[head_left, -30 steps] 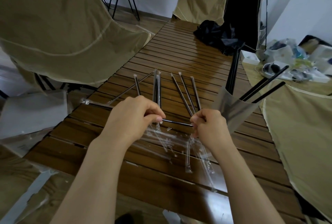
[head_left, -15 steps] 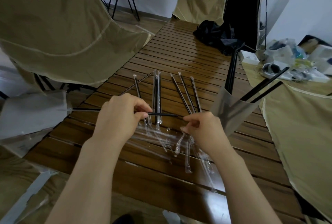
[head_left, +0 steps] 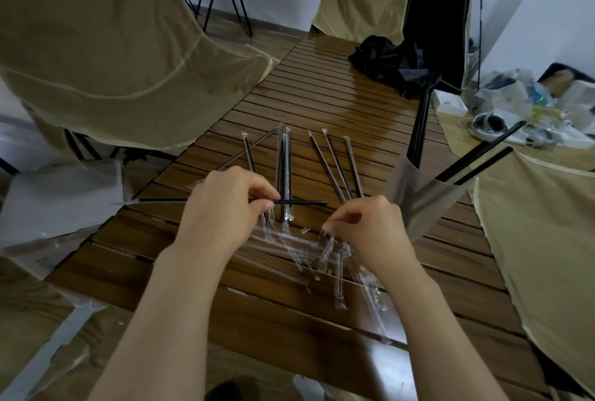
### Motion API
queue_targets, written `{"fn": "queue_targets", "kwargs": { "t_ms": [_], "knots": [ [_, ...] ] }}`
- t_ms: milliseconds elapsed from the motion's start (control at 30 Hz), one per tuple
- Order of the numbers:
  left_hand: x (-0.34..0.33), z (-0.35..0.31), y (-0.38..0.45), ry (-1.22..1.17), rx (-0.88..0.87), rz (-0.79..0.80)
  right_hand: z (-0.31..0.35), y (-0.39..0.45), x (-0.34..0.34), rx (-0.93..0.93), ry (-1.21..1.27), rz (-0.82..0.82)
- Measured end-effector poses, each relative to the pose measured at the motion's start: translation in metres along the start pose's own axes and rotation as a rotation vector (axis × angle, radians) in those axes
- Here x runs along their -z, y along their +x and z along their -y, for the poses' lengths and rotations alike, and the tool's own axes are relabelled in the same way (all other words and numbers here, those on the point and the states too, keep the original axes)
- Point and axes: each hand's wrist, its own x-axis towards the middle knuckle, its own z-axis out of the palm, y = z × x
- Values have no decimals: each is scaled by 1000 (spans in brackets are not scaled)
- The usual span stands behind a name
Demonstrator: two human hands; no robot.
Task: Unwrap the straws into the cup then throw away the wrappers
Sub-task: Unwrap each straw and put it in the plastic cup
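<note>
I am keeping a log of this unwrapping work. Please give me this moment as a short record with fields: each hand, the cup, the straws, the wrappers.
left hand: pinches a bare black straw, held level above the table
right hand: fingers curled, pinching the end of a clear wrapper
cup: translucent, on the right, holds several black straws
wrapped straws: lie in a loose fan behind the hands
empty wrappers: heaped on the table near the right hand
</note>
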Motion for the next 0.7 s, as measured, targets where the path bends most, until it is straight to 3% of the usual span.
{"fn": "queue_targets", "kwargs": {
  "t_ms": [200,500,700],
  "knots": [
    [-2,-1,0,-23,-14,3,-2,-1,-6,25,0,-69],
    [-4,-2,1,-34,-32,41,-1,0,-3,5,22,-28],
    [-4,-7,0,-74,-83,106,9,-6,-1,27,292,15]
  ]
}}
